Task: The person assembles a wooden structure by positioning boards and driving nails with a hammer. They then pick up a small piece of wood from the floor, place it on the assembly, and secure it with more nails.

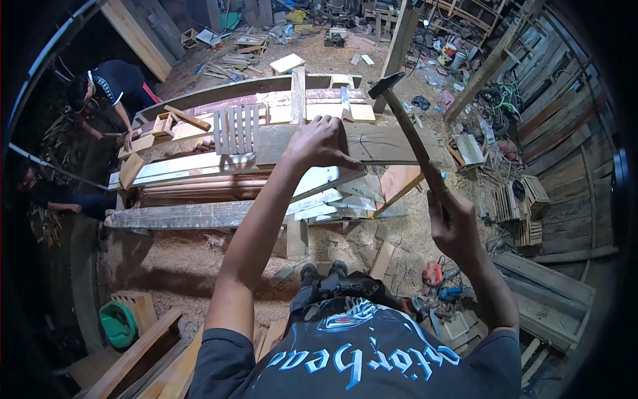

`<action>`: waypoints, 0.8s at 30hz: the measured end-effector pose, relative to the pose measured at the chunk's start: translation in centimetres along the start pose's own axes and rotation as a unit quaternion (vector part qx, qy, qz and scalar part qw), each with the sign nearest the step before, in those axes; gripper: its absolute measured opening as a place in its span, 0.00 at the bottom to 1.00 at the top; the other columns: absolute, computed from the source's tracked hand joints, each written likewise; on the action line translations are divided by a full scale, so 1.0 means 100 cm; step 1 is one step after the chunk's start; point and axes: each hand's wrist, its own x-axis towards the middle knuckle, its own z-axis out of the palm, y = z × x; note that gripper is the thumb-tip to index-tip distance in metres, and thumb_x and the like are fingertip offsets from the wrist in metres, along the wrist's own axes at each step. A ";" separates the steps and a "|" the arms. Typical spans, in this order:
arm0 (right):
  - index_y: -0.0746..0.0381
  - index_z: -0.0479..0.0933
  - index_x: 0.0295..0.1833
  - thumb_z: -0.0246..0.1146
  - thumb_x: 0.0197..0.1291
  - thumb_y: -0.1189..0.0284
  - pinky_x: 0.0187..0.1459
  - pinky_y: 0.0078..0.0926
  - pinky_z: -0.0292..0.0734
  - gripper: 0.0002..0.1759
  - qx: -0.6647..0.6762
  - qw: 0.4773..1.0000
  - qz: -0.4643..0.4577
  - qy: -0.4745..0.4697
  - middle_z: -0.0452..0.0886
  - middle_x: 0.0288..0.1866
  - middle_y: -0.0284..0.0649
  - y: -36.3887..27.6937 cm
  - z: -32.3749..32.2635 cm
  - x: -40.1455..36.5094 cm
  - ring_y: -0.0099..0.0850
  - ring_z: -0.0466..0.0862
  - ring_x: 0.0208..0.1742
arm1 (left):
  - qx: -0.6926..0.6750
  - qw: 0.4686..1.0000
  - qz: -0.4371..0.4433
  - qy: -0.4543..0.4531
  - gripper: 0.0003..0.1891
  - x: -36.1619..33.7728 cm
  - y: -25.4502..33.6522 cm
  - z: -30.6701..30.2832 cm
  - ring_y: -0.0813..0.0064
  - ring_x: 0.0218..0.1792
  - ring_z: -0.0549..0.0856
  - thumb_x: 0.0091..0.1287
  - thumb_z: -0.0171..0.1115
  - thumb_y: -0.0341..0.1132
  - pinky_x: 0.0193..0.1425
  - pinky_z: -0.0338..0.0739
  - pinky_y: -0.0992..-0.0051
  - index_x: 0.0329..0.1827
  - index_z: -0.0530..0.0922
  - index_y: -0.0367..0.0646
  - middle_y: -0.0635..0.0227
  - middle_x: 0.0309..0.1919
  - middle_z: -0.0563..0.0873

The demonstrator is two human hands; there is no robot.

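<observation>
My right hand [454,223] is closed round the lower handle of a hammer [410,130], which is raised and tilted with its metal head up. My left hand [318,141] grips a weathered wooden board [392,147], fingers over its upper side and thumb near the lower edge. Dark marks show on the board's right part. A small slatted wooden piece [236,131] stands against the board's left end. Beneath them lie long planks [193,214] forming a work surface. The hammer head is apart from the board.
Another person [118,86] bends over the planks' far left end, and a further person's arm [66,207] shows below. Red and blue power tools [433,274] lie on the sawdust floor at right. A green container [118,324] and timber stand at lower left. A post [399,56] rises beyond the planks.
</observation>
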 end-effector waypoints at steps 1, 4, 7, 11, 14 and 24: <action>0.63 0.64 0.76 0.56 0.58 0.83 0.33 0.39 0.72 0.37 0.000 1.000 0.000 0.000 0.72 0.26 0.53 0.003 -0.001 0.002 0.44 0.76 0.25 | 0.000 1.000 0.001 0.000 0.56 0.001 0.000 0.000 0.54 0.63 0.79 0.37 0.71 0.79 0.72 0.63 0.48 0.55 0.75 0.35 0.51 0.54 0.82; 0.59 0.61 0.79 0.57 0.61 0.85 0.31 0.37 0.71 0.39 -0.028 0.994 -0.033 -0.098 0.72 0.27 0.50 0.005 -0.011 0.009 0.42 0.75 0.24 | -0.003 1.000 -0.004 -0.016 0.56 0.002 0.000 -0.002 0.54 0.63 0.79 0.36 0.70 0.80 0.72 0.64 0.47 0.55 0.75 0.35 0.50 0.54 0.82; 0.59 0.60 0.79 0.57 0.61 0.84 0.32 0.37 0.72 0.39 -0.023 0.998 -0.051 0.038 0.74 0.28 0.50 -0.001 -0.003 0.005 0.43 0.76 0.24 | -0.014 1.000 0.005 0.008 0.56 -0.001 -0.001 0.003 0.54 0.63 0.79 0.37 0.70 0.80 0.73 0.62 0.46 0.55 0.75 0.35 0.50 0.54 0.82; 0.61 0.61 0.78 0.56 0.63 0.82 0.36 0.42 0.74 0.36 -0.041 0.992 -0.012 -0.120 0.75 0.29 0.54 0.013 -0.003 0.004 0.45 0.80 0.29 | 0.006 1.000 -0.011 -0.022 0.58 -0.003 0.006 -0.003 0.53 0.64 0.78 0.37 0.69 0.81 0.74 0.60 0.44 0.56 0.74 0.33 0.48 0.56 0.82; 0.62 0.62 0.77 0.55 0.63 0.81 0.39 0.44 0.75 0.35 -0.008 0.997 0.071 -0.021 0.76 0.29 0.56 -0.013 0.000 0.004 0.47 0.81 0.30 | 0.006 1.000 -0.010 -0.010 0.60 0.000 0.000 0.003 0.53 0.65 0.78 0.37 0.69 0.81 0.74 0.59 0.44 0.58 0.74 0.32 0.48 0.57 0.81; 0.62 0.64 0.77 0.54 0.64 0.81 0.34 0.39 0.74 0.33 -0.039 0.998 0.025 -0.036 0.75 0.27 0.52 0.005 0.002 -0.001 0.44 0.79 0.27 | 0.002 1.000 -0.007 -0.005 0.58 0.001 -0.001 0.006 0.53 0.63 0.79 0.37 0.70 0.80 0.73 0.62 0.46 0.56 0.74 0.33 0.49 0.55 0.82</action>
